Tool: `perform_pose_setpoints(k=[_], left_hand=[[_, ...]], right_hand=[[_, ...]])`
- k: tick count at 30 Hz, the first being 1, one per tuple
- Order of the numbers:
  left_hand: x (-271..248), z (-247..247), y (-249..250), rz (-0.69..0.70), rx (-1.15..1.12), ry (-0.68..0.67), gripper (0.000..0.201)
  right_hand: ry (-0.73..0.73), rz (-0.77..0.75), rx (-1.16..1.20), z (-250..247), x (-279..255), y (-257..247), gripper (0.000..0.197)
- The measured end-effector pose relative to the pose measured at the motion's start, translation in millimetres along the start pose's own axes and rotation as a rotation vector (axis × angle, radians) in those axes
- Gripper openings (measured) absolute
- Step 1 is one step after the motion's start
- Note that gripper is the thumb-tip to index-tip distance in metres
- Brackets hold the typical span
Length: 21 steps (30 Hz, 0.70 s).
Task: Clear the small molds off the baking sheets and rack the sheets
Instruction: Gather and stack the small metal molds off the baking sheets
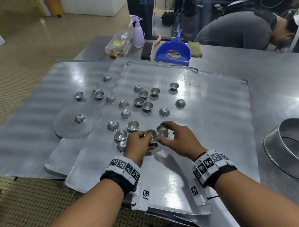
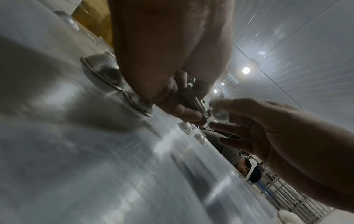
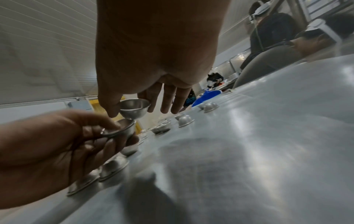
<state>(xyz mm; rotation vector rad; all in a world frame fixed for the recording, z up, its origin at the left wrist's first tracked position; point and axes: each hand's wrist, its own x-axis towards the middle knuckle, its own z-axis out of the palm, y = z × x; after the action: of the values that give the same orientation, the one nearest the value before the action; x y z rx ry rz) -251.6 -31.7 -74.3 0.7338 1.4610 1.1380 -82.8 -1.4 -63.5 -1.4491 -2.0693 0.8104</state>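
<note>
Several small metal cup molds [image 1: 139, 101] lie scattered, some upright and some upside down, over overlapping baking sheets [image 1: 170, 176] on a steel table. My left hand [image 1: 139, 144] grips a small stack of molds [image 1: 151, 136] just above the near sheet; in the right wrist view the same stack [image 3: 122, 130] sits between its thumb and fingers. My right hand [image 1: 175, 138] pinches a single mold [image 1: 161, 130] by thumb and forefinger right beside that stack, and this single mold [image 3: 135, 109] hangs just above the stack's rim. Its other fingers [image 3: 168, 98] are spread straight.
A round flat disc [image 1: 72, 127] with one mold lies on the left sheet. A metal ring pan [image 1: 298, 148] stands at the right. A blue dustpan [image 1: 172, 52], brush, spray bottle [image 1: 138, 33] and plastic bag line the far edge. A person [image 1: 238, 30] bends behind the table.
</note>
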Motion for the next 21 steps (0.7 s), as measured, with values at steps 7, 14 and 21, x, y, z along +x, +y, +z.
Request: perform_pose_setpoints(k=[7,14,21], left_hand=[[-15.1,-18.8,16.4,0.006,-0.217,-0.022,0.018],[-18.8,-57.4,14.5,0.084,-0.186,0.082,0.014],[-21.5,-92.9,8.0,0.084,-0.105,0.222,0.006]], right_hand=[[-0.091,-0.097,-0.034,17.3,6.0,-31.3,0.054],[-0.2,-0.172,-0.025,36.6,13.0,-43.0,0.079],[-0.267,-0.058,-0.17,46.6,26.3,-26.0,0.063]])
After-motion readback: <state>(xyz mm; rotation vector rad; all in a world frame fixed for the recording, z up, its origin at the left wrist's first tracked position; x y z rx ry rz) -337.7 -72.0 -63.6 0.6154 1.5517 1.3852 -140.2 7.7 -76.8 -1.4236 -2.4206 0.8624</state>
